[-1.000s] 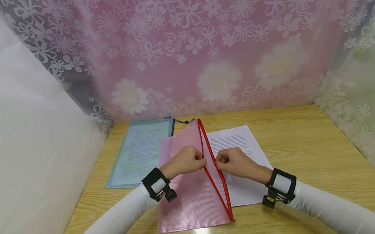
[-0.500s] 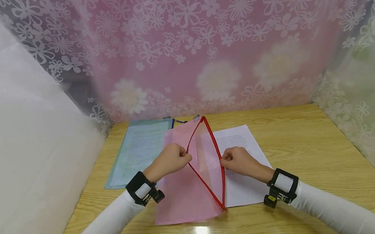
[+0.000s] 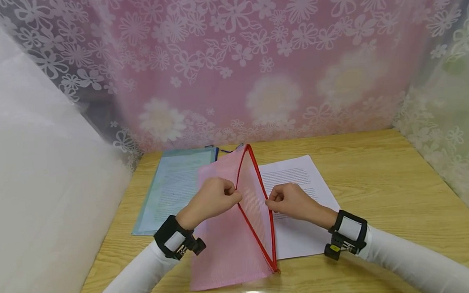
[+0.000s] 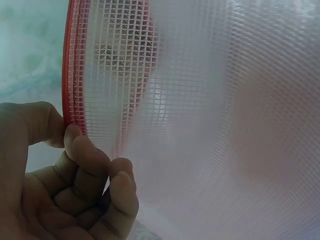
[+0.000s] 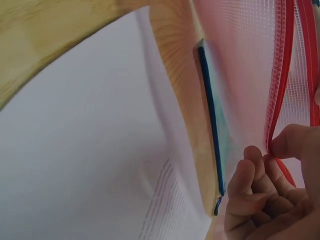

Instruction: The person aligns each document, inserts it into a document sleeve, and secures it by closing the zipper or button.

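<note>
A pink mesh zipper pouch [image 3: 228,250] with red zipper edging is held up off the table, its mouth spread into a gap. My left hand [image 3: 213,199] pinches the left zipper edge between thumb and forefinger; the left wrist view shows the red edging [image 4: 75,75] at those fingertips. On the other side my right hand [image 3: 292,201] pinches the right zipper edge, seen close up in the right wrist view with the red zipper band [image 5: 282,75]. Behind and under the pouch's right side lies a printed sheet of white paper [image 3: 304,236], partly covered.
A blue-green zipper pouch [image 3: 180,176] with printed paper inside lies at the back left, partly overlapped by the pink one. The wooden table [image 3: 390,190] ends at a pink floral curtain [image 3: 269,63] behind. White sheeting [image 3: 37,154] hangs on the left.
My left hand has moved left, pulling its zipper edge away from the right one, so the pink pouch's mouth has widened. Lately both the right hand and the pouch have shifted slightly left.
</note>
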`<state>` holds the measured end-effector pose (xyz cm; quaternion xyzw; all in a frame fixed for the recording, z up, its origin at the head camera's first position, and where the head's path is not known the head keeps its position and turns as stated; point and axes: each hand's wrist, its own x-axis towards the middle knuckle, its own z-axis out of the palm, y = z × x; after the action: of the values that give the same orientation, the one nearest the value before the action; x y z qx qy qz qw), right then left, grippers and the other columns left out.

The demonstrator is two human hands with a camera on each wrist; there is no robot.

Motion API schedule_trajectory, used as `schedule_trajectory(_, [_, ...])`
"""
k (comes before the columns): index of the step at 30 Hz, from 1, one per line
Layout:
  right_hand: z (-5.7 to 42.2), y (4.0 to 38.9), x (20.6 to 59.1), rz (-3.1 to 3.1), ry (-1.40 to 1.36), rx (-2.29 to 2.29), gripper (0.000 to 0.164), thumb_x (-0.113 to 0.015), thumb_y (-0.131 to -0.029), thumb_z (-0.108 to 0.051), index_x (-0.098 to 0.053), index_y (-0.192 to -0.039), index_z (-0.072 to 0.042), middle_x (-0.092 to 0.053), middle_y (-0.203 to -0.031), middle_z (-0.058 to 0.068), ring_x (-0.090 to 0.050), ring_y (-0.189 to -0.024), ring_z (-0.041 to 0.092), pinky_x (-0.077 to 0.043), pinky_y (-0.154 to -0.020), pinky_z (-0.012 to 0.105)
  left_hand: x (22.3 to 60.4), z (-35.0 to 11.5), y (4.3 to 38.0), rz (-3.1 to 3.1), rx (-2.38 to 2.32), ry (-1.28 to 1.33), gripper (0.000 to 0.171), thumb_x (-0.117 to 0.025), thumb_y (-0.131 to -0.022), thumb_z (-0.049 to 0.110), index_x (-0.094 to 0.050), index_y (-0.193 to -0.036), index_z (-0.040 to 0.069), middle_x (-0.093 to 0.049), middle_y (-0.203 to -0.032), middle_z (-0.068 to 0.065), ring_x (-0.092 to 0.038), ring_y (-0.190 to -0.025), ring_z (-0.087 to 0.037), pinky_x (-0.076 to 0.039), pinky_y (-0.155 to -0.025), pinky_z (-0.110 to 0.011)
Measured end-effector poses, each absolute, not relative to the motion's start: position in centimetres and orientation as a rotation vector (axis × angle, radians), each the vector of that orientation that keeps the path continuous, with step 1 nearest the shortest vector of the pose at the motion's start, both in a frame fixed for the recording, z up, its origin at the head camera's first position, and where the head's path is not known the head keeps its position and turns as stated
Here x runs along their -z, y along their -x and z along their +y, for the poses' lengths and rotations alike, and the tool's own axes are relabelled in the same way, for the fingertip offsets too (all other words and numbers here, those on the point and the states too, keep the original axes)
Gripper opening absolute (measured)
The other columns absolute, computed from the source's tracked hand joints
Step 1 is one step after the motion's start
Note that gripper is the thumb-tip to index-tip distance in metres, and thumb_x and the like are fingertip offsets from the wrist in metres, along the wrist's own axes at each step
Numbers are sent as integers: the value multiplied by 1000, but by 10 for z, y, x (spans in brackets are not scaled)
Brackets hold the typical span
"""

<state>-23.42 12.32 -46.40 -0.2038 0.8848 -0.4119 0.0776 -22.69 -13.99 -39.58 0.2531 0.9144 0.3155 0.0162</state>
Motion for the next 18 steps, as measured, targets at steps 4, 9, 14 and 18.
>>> schedule_trajectory(4, [121, 233, 463, 2662, 643, 1230, 16, -72, -90, -21, -69, -76, -13, -65, -66, -5, -59, -61, 9, -48, -53, 26, 388, -140, 228, 2897, -973, -747, 41, -60, -86, 14, -35, -53, 20, -23, -55, 12, -23, -52, -4, -21, -52, -24])
schedule_trajectory(9, [124, 233, 465, 2694, 595, 1207, 18, -71, -90, -18, -67, -73, -12, -63, -64, -5, -57, -59, 9, -46, -52, 25, 374, -151, 229, 2948, -1034, -645, 37, -57, -82, 12, -33, -55, 19, -21, -58, 11, -20, -55, -7, -19, -54, -25])
schedule_trajectory(14, [123, 233, 464, 2674, 587, 1263, 19, -71, -92, -22, -67, -76, -14, -63, -65, -5, -58, -59, 10, -46, -51, 25, 369, -156, 230, 2960, -1057, -679, 38, -57, -83, 12, -34, -53, 19, -21, -57, 12, -20, -54, -7, -20, -54, -26])
schedule_trajectory(18, [119, 232, 460, 2629, 615, 1335, 16, -71, -94, -24, -68, -80, -17, -64, -67, -5, -59, -61, 11, -46, -52, 25, 371, -152, 230, 2964, -1009, -777, 40, -58, -84, 12, -36, -52, 20, -25, -54, 13, -23, -52, -4, -21, -52, -24])
